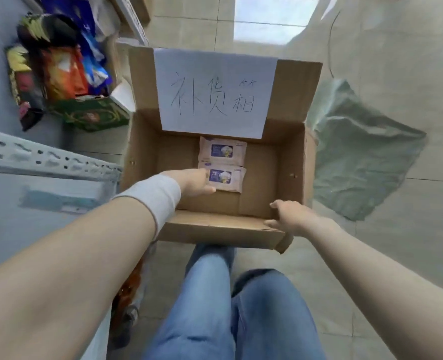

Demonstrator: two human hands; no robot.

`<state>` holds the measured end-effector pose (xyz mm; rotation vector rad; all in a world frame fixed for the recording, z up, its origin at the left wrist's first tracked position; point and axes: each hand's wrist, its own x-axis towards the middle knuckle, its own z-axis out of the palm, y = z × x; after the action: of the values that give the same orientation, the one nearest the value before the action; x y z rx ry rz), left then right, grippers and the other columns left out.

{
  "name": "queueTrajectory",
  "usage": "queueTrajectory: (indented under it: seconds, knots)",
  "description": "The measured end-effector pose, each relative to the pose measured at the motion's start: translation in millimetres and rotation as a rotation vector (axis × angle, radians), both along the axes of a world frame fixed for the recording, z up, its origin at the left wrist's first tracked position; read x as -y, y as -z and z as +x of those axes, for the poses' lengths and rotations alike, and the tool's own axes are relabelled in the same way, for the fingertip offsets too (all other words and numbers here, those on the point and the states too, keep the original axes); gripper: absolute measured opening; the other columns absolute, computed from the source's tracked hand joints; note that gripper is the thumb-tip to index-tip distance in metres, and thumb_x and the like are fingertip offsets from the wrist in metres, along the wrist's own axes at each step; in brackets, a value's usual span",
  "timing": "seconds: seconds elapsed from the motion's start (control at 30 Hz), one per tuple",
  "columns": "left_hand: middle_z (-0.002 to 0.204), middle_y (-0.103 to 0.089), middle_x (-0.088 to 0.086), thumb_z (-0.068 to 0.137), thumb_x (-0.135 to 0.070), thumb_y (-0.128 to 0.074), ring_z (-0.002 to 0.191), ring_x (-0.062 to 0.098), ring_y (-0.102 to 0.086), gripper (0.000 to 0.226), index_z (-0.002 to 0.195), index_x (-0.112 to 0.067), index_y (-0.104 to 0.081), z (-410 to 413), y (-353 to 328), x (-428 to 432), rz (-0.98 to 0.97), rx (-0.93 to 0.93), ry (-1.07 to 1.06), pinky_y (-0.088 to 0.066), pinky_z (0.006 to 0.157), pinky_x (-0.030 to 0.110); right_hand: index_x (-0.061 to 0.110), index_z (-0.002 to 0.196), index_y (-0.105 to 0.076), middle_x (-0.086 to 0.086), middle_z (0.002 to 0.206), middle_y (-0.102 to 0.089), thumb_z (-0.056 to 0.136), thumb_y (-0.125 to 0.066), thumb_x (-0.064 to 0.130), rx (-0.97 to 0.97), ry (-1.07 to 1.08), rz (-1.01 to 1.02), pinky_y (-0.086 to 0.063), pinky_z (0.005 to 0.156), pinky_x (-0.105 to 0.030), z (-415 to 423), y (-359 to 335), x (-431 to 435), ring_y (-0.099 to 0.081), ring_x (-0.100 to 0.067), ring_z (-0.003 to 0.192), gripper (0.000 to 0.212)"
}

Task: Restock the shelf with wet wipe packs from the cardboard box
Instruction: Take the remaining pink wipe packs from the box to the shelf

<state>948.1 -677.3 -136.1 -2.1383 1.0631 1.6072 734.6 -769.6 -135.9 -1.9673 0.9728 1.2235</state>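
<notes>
An open cardboard box (267, 162) stands on the tiled floor in front of me. Two pink wet wipe packs with purple labels lie flat on its bottom, the far pack (223, 149) above the near pack (228, 179). My left hand (193, 183), with a white wristband, reaches into the box and touches the left edge of the near pack; its fingers are mostly hidden. My right hand (289, 215) rests on the box's near right rim with fingers relaxed and holds nothing.
A white sheet with handwriting (212, 92) is taped to the box's far flap. The grey metal shelf (46, 159) is at the left, with snack bags (59, 71) beyond it. A green bag (360, 152) lies on the floor at the right. My jeans-clad legs (230, 307) are below.
</notes>
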Motion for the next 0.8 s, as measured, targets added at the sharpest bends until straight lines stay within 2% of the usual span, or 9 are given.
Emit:
queueTrajectory:
  seconds: [0.17, 0.27, 0.3, 0.37, 0.47, 0.57, 0.63, 0.7, 0.8]
  knots:
    - [0.145, -0.038, 0.016, 0.091, -0.039, -0.052, 0.131, 0.031, -0.041, 0.067, 0.143, -0.007, -0.024, 26.8, 150.7, 31.3, -0.037, 0.024, -0.426, -0.035, 0.108, 0.04, 0.009, 0.143, -0.028, -0.012, 0.143, -0.043, 0.082, -0.061, 0.052, 0.075, 0.407, 0.08, -0.038, 0.103, -0.034, 39.4, 147.5, 3.6, -0.043, -0.027, 0.13, 0.082]
    - [0.146, -0.035, 0.019, 0.089, -0.042, -0.054, 0.132, 0.034, -0.038, 0.073, 0.142, -0.003, -0.022, 44.9, 231.9, 48.5, -0.063, 0.122, -0.684, -0.035, 0.107, 0.042, 0.002, 0.132, -0.04, -0.016, 0.133, -0.05, 0.078, -0.064, 0.054, 0.05, 0.636, 0.069, -0.041, 0.096, -0.033, 64.3, 234.6, 3.9, -0.047, -0.031, 0.123, 0.079]
    - [0.148, -0.031, 0.019, 0.087, -0.045, -0.056, 0.134, 0.033, -0.036, 0.081, 0.144, -0.003, -0.018, 50.7, 253.6, 52.1, -0.059, 0.149, -0.769, -0.034, 0.109, 0.042, 0.003, 0.129, -0.044, -0.015, 0.129, -0.052, 0.076, -0.066, 0.054, 0.073, 0.708, 0.062, -0.043, 0.096, -0.033, 73.7, 258.3, 2.1, -0.047, -0.03, 0.121, 0.077]
    - [0.146, -0.037, 0.017, 0.083, -0.048, -0.059, 0.13, 0.032, -0.042, 0.083, 0.143, -0.004, -0.022, 61.1, 286.7, 55.4, -0.103, 0.138, -0.888, -0.037, 0.107, 0.041, 0.006, 0.13, -0.043, -0.013, 0.128, -0.051, 0.068, -0.074, 0.051, 0.132, 0.9, 0.023, -0.044, 0.099, -0.039, 90.9, 292.8, -3.9, -0.046, -0.028, 0.121, 0.083]
    - [0.129, -0.057, 0.012, 0.079, -0.045, -0.066, 0.112, 0.026, -0.058, 0.069, 0.131, -0.006, -0.043, 67.3, 311.1, 58.9, -0.171, 0.099, -0.985, -0.049, 0.086, 0.031, 0.006, 0.126, -0.042, -0.01, 0.125, -0.054, 0.058, -0.082, 0.048, 0.136, 1.1, -0.103, -0.048, 0.092, -0.034, 105.2, 317.5, -14.7, -0.053, -0.027, 0.115, 0.089]
    - [0.123, -0.06, 0.005, 0.074, -0.044, -0.071, 0.1, 0.017, -0.06, 0.066, 0.125, -0.009, -0.049, 69.5, 317.3, 62.6, -0.209, 0.073, -0.993, -0.046, 0.066, 0.02, 0.009, 0.115, -0.055, -0.005, 0.116, -0.064, 0.062, -0.08, 0.046, 0.11, 1.136, 0.03, -0.048, 0.08, -0.027, 107.0, 321.6, -18.9, -0.062, -0.022, 0.103, 0.07]
    - [0.125, -0.059, 0.006, 0.076, -0.039, -0.072, 0.1, 0.016, -0.059, 0.064, 0.127, -0.01, -0.048, 72.5, 315.4, 61.7, -0.206, 0.001, -1.001, -0.05, 0.075, 0.023, 0.015, 0.103, -0.06, -0.002, 0.109, -0.068, 0.066, -0.08, 0.04, 0.155, 1.199, 0.138, -0.05, 0.08, -0.027, 101.7, 316.4, -18.7, -0.063, -0.017, 0.092, 0.049]
    - [0.129, -0.057, 0.009, 0.079, -0.03, -0.071, 0.11, 0.022, -0.059, 0.061, 0.131, -0.009, -0.045, 74.0, 306.0, 60.3, -0.226, -0.048, -1.044, -0.048, 0.088, 0.029, 0.02, 0.104, -0.061, 0.001, 0.101, -0.067, 0.068, -0.08, 0.034, 0.192, 1.26, 0.188, -0.052, 0.078, -0.028, 92.6, 302.9, -18.8, -0.063, -0.016, 0.087, 0.042]
    - [0.125, -0.059, 0.011, 0.083, -0.02, -0.067, 0.11, 0.025, -0.06, 0.05, 0.128, -0.007, -0.048, 67.5, 281.1, 57.0, -0.313, -0.099, -1.149, -0.05, 0.093, 0.036, 0.021, 0.088, -0.063, 0.007, 0.084, -0.069, 0.068, -0.082, 0.026, 0.266, 1.301, 0.187, -0.054, 0.062, -0.019, 72.2, 272.8, -16.1, -0.067, -0.009, 0.075, 0.028]
